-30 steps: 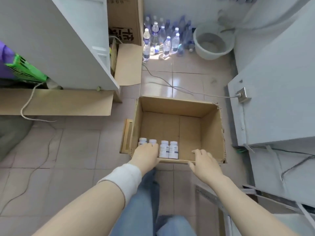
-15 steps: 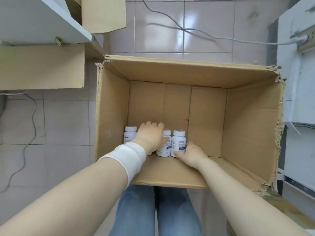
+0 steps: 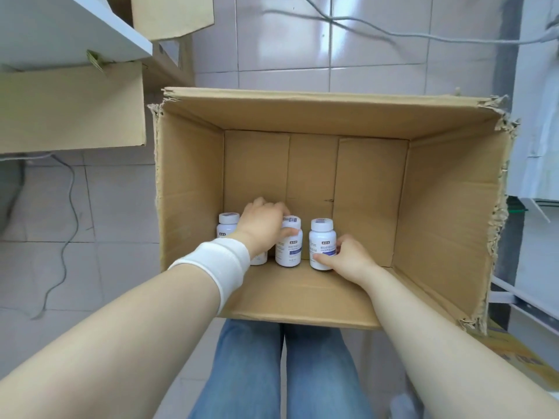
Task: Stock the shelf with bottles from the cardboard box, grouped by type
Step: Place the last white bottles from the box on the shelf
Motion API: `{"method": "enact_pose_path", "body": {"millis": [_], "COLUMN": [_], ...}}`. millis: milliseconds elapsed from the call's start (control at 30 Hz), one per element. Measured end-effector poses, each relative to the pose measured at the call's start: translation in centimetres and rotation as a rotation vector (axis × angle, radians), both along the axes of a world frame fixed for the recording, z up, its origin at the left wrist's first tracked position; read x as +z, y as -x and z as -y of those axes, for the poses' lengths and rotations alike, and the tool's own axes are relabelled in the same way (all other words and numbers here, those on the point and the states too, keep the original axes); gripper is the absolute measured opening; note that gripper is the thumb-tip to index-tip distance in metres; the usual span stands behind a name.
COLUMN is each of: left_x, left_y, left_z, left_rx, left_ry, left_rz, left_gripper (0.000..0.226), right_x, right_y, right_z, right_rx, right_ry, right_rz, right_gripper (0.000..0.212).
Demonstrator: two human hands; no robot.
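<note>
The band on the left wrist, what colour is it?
White; the wrist band shows plainly in the head view, just behind the left hand.

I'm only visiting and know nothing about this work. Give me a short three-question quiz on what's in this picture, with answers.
1. True or false: the open brown cardboard box is full.
2. Which hand wears the white wristband?
3. The right hand holds which white-capped white bottle: A the leftmost, B the rightmost?

Key: 1 false, only a short row of bottles shows by its near wall. 2 the left hand. 3 B.
</note>
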State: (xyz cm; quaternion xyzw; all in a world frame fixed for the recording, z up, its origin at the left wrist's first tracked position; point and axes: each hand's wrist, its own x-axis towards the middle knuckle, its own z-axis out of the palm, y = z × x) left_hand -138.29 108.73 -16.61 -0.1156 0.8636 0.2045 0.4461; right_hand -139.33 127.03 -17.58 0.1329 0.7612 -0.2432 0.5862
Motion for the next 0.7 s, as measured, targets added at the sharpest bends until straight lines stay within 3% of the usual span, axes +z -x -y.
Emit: {"method": "enact_pose_path", "body": {"millis": [133,233,333,500,700], "left_x": [3.7,8.2,13.0,20.8,31.1], "left_y": [0.0,0.6,1.5,3.0,3.3], "left_z": [0.8,1.4,1.9,2.1,1.6], "left_rx": [0.306,0.546,0.658,0.684,0.461], "left_ry": [-0.210,-0.412,-0.542,-0.707,-0.869], "left_rz": [-0.088,-0.123,-0.183,-0.253,-0.285], "left_gripper": [0.034,0.023,0.022,0.022,0.011], "right_x": [3.3,7.3,12.3,21.6,30.2], "right_y": [1.0,1.9,2.6,1.5,-4.4], "right_z": [-1.2,-1.8,-1.9,-1.7,-0.6], "right_rx": [-0.151,-0.295,-0.395,-0.608,-0.957], "right_ry": [-0.027,0.043,0.130,0.216,0.228], "right_rz": [-0.165,-0.180,-0.181,-0.306,-0.476], "right_gripper": [0.049,0.049,0.050,0.043,0.038]}}
